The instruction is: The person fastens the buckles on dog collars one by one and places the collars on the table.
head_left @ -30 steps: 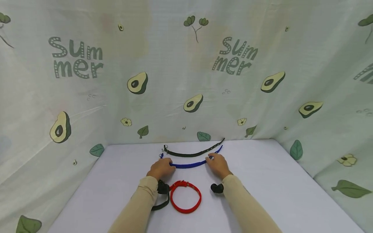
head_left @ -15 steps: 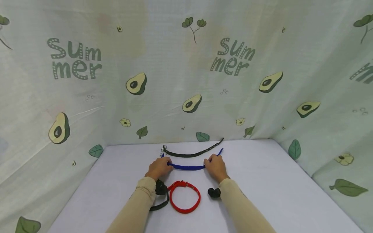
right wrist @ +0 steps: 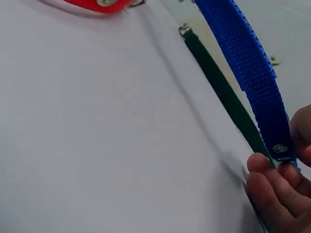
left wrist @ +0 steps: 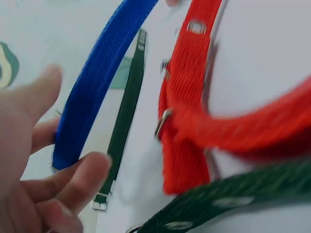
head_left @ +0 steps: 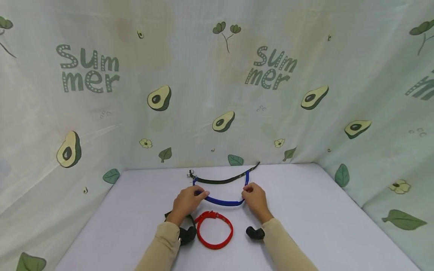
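Both hands hold a blue buckle collar (head_left: 223, 202) over the white table, its middle sagging between them. My left hand (head_left: 186, 201) has it near the buckle end. In the left wrist view the blue webbing (left wrist: 92, 87) passes between the fingers, and the thumb stands apart from it. My right hand (head_left: 256, 199) pinches the eyeleted end, whose tip points up and away. In the right wrist view a metal eyelet (right wrist: 280, 148) shows beside the fingertips. Behind the blue one, a dark green collar (head_left: 217, 181) lies stretched out in a curve.
A red collar (head_left: 215, 247), buckled into a ring, lies nearer the body between the forearms. Another green collar (left wrist: 218, 199) lies beside it, partly hidden under the left wrist. A printed cloth (head_left: 190, 75) hangs behind the table (head_left: 305, 210).
Both hands have drawn the blue collar slightly nearer the body and closer together, so it sags more. Its free end now stands up above the right hand. Green and red collars have stayed put.
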`<move>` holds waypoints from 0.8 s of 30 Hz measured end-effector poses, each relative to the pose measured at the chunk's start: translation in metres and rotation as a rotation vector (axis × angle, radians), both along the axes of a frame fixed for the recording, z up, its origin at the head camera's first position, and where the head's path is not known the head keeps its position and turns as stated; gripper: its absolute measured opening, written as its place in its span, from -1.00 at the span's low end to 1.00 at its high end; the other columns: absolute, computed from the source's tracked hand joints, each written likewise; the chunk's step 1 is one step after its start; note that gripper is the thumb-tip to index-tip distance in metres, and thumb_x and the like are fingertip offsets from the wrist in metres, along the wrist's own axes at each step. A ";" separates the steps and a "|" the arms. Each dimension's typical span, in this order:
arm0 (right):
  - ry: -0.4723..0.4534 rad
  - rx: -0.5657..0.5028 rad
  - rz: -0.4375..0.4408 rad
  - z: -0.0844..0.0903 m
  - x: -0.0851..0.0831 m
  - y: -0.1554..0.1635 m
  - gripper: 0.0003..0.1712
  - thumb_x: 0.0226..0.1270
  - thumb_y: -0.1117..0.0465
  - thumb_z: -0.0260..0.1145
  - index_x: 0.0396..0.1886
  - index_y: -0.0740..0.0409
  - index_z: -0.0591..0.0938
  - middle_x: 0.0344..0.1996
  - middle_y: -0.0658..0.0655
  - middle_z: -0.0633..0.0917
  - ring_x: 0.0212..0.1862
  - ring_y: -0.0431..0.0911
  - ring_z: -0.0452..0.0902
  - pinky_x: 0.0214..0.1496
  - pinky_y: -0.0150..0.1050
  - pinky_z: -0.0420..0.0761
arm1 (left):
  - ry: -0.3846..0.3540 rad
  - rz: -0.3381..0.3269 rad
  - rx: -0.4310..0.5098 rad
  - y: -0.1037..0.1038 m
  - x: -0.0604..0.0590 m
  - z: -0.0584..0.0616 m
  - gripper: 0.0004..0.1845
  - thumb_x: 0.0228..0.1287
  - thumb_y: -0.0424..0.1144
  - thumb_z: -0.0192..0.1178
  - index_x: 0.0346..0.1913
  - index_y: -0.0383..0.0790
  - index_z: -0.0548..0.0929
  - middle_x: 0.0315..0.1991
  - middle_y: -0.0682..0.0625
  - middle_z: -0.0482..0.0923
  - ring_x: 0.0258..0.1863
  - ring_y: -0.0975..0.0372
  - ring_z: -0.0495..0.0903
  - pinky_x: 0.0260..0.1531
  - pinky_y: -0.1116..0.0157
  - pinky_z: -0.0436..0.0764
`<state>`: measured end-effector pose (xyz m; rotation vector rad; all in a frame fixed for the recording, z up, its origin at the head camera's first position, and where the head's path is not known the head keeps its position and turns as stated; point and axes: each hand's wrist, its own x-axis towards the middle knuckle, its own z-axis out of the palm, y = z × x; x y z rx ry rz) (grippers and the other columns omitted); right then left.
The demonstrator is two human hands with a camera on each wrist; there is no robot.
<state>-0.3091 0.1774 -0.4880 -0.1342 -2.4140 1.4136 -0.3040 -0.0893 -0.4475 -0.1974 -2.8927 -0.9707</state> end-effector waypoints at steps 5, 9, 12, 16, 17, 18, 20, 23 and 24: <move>-0.073 -0.294 0.065 0.005 0.018 0.002 -0.84 0.34 0.38 0.22 -0.14 0.39 0.58 -0.31 0.23 0.64 -0.35 -0.07 0.70 -0.36 -0.28 0.65 | 0.065 0.065 0.037 0.005 0.015 0.007 -0.72 0.36 0.09 0.27 -0.09 0.00 0.74 -0.30 0.07 0.64 -0.41 0.20 0.48 -0.45 0.24 0.46; -0.121 -0.417 0.042 0.009 0.032 0.004 -0.82 0.39 0.37 0.20 -0.09 0.40 0.55 -0.23 0.28 0.64 -0.29 -0.06 0.70 -0.28 -0.26 0.67 | 0.099 0.056 0.052 0.006 0.027 0.008 -0.71 0.35 0.04 0.29 0.06 0.07 0.71 -0.23 0.02 0.67 -0.47 0.22 0.47 -0.51 0.26 0.45; -0.119 -0.435 0.029 0.013 0.039 0.005 -0.82 0.40 0.37 0.20 -0.09 0.40 0.55 -0.23 0.29 0.64 -0.29 -0.06 0.70 -0.25 -0.25 0.68 | 0.126 0.047 0.078 0.009 0.034 0.006 -0.61 0.34 0.04 0.30 0.20 0.14 0.66 -0.19 -0.01 0.68 -0.49 0.23 0.49 -0.53 0.28 0.46; -0.104 -0.402 0.031 0.016 0.047 0.006 -0.84 0.42 0.36 0.20 -0.09 0.38 0.55 -0.22 0.28 0.63 -0.28 -0.05 0.70 -0.24 -0.24 0.68 | 0.184 0.035 0.121 0.015 0.042 0.004 -0.53 0.34 0.02 0.30 0.29 0.13 0.60 -0.23 0.00 0.69 -0.47 0.25 0.50 -0.55 0.30 0.46; -0.102 -0.392 0.030 0.017 0.049 0.007 -0.84 0.42 0.36 0.20 -0.10 0.37 0.55 -0.22 0.27 0.63 -0.28 -0.05 0.70 -0.24 -0.25 0.68 | 0.202 0.029 0.130 0.016 0.043 0.004 -0.52 0.35 0.02 0.30 0.30 0.12 0.60 -0.25 0.01 0.69 -0.46 0.25 0.51 -0.55 0.31 0.46; -0.103 -0.387 0.027 0.017 0.050 0.008 -0.85 0.42 0.36 0.20 -0.10 0.36 0.55 -0.23 0.26 0.62 -0.28 -0.05 0.70 -0.24 -0.26 0.68 | 0.221 0.022 0.138 0.018 0.044 0.004 -0.52 0.35 0.01 0.30 0.31 0.10 0.59 -0.27 0.02 0.68 -0.46 0.26 0.51 -0.55 0.31 0.47; -0.096 -0.379 0.029 0.017 0.055 0.010 -0.86 0.41 0.37 0.21 -0.11 0.36 0.55 -0.23 0.25 0.61 -0.28 -0.05 0.71 -0.24 -0.26 0.68 | 0.255 0.011 0.151 0.020 0.045 0.004 -0.51 0.35 0.00 0.30 0.31 0.08 0.59 -0.31 0.05 0.67 -0.47 0.28 0.52 -0.55 0.32 0.47; -0.075 -0.373 0.038 0.019 0.060 0.015 -0.88 0.40 0.38 0.21 -0.13 0.36 0.54 -0.25 0.24 0.59 -0.28 -0.03 0.71 -0.25 -0.27 0.69 | 0.285 0.009 0.186 0.024 0.048 0.002 -0.52 0.34 -0.01 0.31 0.30 0.09 0.59 -0.34 0.09 0.65 -0.48 0.31 0.50 -0.55 0.33 0.48; -0.070 -0.367 0.043 0.020 0.062 0.016 -0.88 0.39 0.38 0.22 -0.14 0.36 0.54 -0.25 0.24 0.60 -0.28 -0.02 0.72 -0.25 -0.28 0.69 | 0.286 0.008 0.206 0.025 0.049 0.002 -0.52 0.34 -0.01 0.31 0.30 0.09 0.60 -0.36 0.11 0.63 -0.49 0.31 0.49 -0.56 0.33 0.48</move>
